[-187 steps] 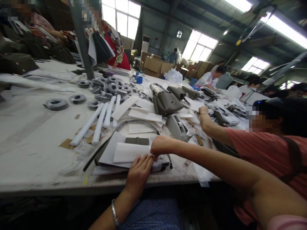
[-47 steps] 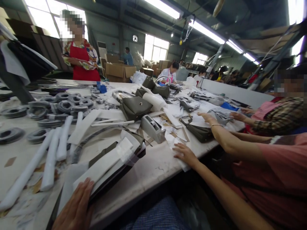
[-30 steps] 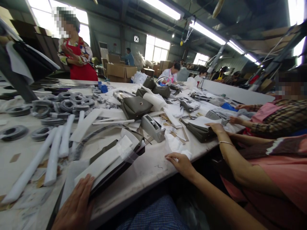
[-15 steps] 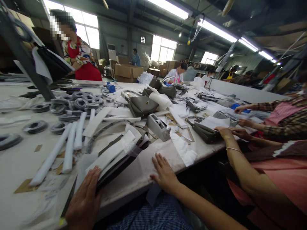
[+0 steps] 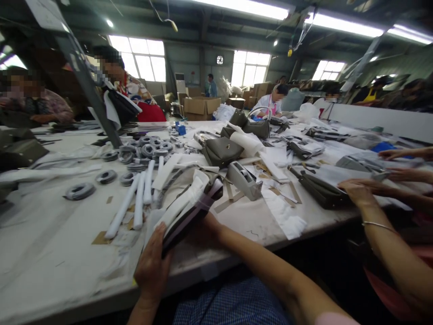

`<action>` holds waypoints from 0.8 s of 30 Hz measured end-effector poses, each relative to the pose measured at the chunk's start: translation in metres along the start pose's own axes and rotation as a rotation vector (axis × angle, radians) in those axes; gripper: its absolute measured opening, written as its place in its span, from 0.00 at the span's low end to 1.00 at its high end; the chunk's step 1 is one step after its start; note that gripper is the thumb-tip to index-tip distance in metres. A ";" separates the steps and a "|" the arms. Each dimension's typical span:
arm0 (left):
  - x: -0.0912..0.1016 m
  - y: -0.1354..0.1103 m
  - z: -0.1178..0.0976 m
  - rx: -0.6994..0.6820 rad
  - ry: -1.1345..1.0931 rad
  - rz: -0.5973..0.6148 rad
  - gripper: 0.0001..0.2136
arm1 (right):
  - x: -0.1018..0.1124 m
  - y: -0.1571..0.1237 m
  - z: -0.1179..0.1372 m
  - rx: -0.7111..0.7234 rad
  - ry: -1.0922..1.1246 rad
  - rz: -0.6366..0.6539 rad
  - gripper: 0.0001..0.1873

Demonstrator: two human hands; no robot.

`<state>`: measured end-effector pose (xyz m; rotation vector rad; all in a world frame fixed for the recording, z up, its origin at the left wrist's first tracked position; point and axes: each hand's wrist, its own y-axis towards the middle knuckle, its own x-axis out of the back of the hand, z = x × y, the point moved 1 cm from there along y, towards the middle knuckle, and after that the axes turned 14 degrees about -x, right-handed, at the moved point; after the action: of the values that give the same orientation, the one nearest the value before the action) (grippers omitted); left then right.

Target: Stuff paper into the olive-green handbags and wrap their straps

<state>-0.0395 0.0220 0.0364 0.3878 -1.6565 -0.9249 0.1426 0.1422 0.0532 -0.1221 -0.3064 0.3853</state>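
My left hand grips the near end of a flat dark olive bag that is covered by a white foam sheet. The bag is tipped up on its side at the table's front edge. My right hand reaches under the lifted side, its fingers curled against the shadowed underside. My right forearm runs back to the lower right. A grey tape dispenser stands just beyond the bag.
White foam tubes and grey coils lie to the left. An olive handbag sits behind, and white paper lies to the right. A co-worker's hand rests on another bag. More people work around the table.
My right hand has come back from the table's right side to the bag. The bag has been lifted from lying flat to tilted on edge. My view has swung left.
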 end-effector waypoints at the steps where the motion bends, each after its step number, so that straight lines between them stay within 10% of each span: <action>1: 0.000 0.001 0.001 -0.013 0.013 -0.006 0.32 | 0.001 -0.007 -0.003 0.019 -0.017 -0.048 0.06; 12: 0.012 0.020 -0.043 -0.287 0.058 -0.082 0.23 | 0.058 -0.153 0.027 0.802 -0.474 -0.065 0.23; 17: 0.003 0.009 -0.074 -0.374 0.086 -0.002 0.21 | 0.067 -0.107 0.047 0.650 -0.500 -0.175 0.16; 24: -0.001 0.005 -0.090 -0.361 0.134 0.040 0.22 | 0.029 0.030 0.049 -0.052 -0.747 -0.090 0.13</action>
<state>0.0451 -0.0073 0.0432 0.1658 -1.3375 -1.1178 0.1422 0.1842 0.1019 -0.0101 -1.0558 0.3220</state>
